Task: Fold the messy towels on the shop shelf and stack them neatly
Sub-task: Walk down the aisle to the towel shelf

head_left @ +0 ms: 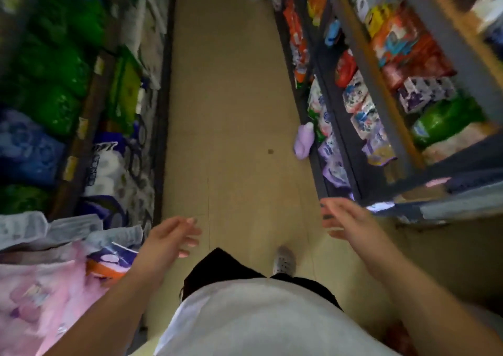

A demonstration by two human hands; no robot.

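I look down a narrow shop aisle. My left hand (174,236) hangs over the floor with relaxed fingers and holds nothing. My right hand (345,219) is out in front of the right shelf edge, fingers straight, also empty. A purple cloth item (304,140), perhaps a towel, lies on the floor against the bottom of the right shelf. Grey and pink soft packs (54,246) lie at the near left. The picture is blurred, and I cannot pick out messy towels on a shelf.
The left shelf (81,127) carries green, blue and white packaged goods. The right shelf (381,83) carries orange, red, purple and green packs. The beige tiled floor (231,110) runs between them. My foot (284,260) stands on the floor below.
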